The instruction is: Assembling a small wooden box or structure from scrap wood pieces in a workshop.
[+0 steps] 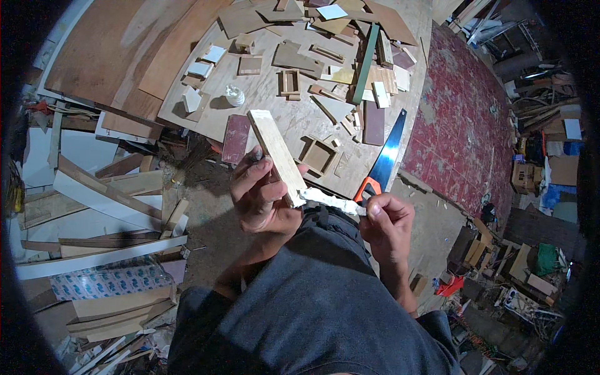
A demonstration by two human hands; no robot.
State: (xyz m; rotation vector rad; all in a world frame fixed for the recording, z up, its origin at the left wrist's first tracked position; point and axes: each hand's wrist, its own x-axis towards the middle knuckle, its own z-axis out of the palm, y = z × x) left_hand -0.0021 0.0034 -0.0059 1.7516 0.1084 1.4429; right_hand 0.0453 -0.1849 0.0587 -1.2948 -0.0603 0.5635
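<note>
One pale wooden strip is being gripped in the left hand, whose fingers are closing around its lower part above the person's dark-trousered knee. The flat, rectangular strip is slanting, its long axis running from the near lower right end up and away to the upper left. One crumpled white scrap, rough and papery-looking, is being pinched between the fingertips of the right hand and is touching the strip's lower end. One handsaw, blue-bladed with an orange handle, is lying on the plywood board, where many small wood offcuts and two open square frames are sitting scattered.
</note>
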